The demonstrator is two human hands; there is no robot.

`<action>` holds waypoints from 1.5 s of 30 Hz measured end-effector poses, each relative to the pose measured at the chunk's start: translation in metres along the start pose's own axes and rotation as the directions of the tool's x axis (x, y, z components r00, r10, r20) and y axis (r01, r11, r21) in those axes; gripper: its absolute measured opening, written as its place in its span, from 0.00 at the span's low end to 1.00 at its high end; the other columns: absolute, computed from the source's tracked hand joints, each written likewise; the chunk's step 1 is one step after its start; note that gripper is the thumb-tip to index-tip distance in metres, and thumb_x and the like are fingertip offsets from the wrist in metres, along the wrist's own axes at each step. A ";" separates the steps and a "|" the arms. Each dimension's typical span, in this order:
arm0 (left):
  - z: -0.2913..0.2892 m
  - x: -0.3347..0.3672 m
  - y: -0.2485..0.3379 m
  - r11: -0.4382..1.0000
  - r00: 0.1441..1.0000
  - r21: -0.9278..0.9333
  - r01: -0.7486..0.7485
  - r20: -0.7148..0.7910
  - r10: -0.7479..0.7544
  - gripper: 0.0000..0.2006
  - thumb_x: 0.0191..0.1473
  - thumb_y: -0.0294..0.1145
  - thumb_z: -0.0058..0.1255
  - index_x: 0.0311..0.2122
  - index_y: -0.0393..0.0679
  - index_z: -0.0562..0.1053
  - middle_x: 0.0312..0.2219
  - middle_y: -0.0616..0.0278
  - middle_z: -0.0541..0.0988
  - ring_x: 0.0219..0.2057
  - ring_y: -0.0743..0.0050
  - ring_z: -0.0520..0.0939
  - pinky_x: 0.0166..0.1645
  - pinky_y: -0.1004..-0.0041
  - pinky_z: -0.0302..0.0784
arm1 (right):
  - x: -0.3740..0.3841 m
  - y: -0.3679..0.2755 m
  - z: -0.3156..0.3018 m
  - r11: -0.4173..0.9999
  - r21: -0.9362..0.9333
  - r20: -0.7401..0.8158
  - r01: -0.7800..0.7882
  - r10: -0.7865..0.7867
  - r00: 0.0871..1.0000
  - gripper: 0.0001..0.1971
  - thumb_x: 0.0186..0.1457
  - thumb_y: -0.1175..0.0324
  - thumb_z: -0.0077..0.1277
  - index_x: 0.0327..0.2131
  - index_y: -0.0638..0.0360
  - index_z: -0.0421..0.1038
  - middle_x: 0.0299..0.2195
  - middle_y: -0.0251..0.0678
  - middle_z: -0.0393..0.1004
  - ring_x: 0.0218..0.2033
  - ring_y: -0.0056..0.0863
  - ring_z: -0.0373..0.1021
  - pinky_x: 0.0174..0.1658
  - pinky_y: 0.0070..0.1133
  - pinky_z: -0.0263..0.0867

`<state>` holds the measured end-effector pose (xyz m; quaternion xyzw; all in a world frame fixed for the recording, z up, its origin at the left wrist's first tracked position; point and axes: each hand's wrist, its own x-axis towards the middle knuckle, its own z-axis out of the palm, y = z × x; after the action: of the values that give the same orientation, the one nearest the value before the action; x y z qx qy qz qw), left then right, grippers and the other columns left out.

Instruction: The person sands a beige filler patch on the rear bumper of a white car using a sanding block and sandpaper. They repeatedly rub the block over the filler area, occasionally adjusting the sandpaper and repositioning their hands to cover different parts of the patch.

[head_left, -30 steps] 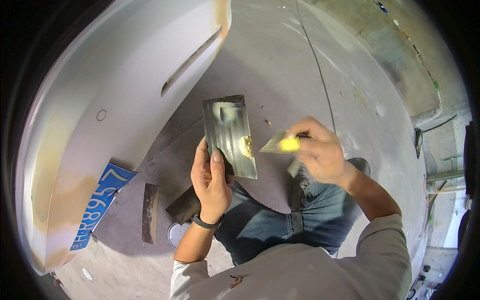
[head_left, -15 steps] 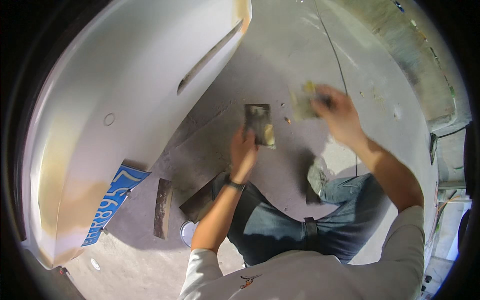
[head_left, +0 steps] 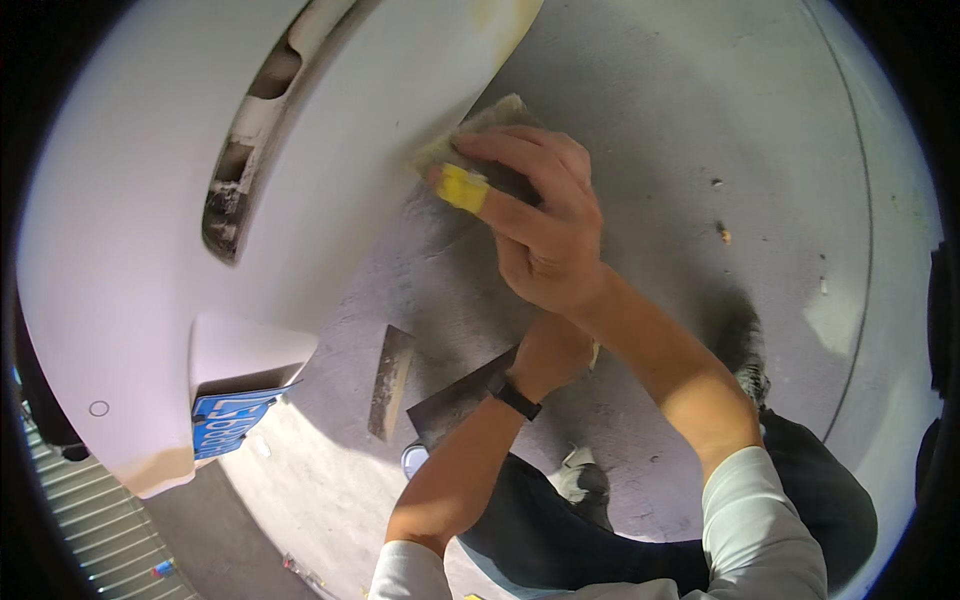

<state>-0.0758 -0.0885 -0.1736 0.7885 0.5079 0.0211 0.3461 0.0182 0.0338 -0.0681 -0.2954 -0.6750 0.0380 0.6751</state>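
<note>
My right hand grips a flat, putty-smeared spreader, its blade against or very close to the edge of the pale car bumper. A yellow wrap circles one finger of that hand. Below it, my left hand, with a black band at the wrist, is curled and partly covered by my right forearm. Only a small pale edge of the putty plate it holds shows beside the fingers. The bumper has a long slot and beige patches.
A blue number plate hangs on the bumper's lower part. On the floor lie a narrow scraped strip, a dark flat sheet and a round tin. A thin cable runs along the right, near small debris.
My right hand has moved left with the spreader, from open space over the floor to the bumper's edge. My left hand has dropped lower, behind the right forearm. The view has shifted toward the bumper.
</note>
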 end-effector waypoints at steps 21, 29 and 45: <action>-0.031 -0.053 -0.008 0.980 0.962 0.127 -0.156 -0.204 0.180 0.16 0.53 0.32 0.58 0.46 0.39 0.75 0.44 0.49 0.80 0.48 0.43 0.78 0.52 0.52 0.72 | 0.010 -0.028 0.047 0.969 0.106 -0.190 -0.222 0.238 0.952 0.23 0.45 0.87 0.56 0.43 0.50 0.82 0.47 0.39 0.77 0.44 0.41 0.73 0.51 0.33 0.67; -0.035 -0.047 -0.014 0.991 0.999 0.132 -0.002 -0.039 0.007 0.20 0.54 0.37 0.60 0.50 0.40 0.74 0.48 0.50 0.79 0.52 0.46 0.76 0.56 0.52 0.70 | 0.012 -0.025 0.038 0.961 0.128 -0.205 -0.244 0.266 0.942 0.22 0.41 0.89 0.57 0.41 0.53 0.82 0.48 0.42 0.76 0.44 0.41 0.73 0.51 0.33 0.68; -0.029 -0.050 -0.026 0.986 0.959 0.034 -0.162 -0.229 0.165 0.11 0.57 0.24 0.48 0.45 0.34 0.74 0.42 0.43 0.80 0.46 0.35 0.77 0.50 0.50 0.72 | 0.017 -0.026 0.051 0.971 0.135 -0.251 -0.200 0.229 0.940 0.26 0.45 0.90 0.54 0.46 0.51 0.83 0.47 0.42 0.77 0.45 0.41 0.75 0.45 0.27 0.73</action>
<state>-0.1310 -0.1077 -0.1505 0.8225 0.4780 0.1373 0.2761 -0.0373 0.0376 -0.0455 -0.3330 -0.5393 0.1075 0.7660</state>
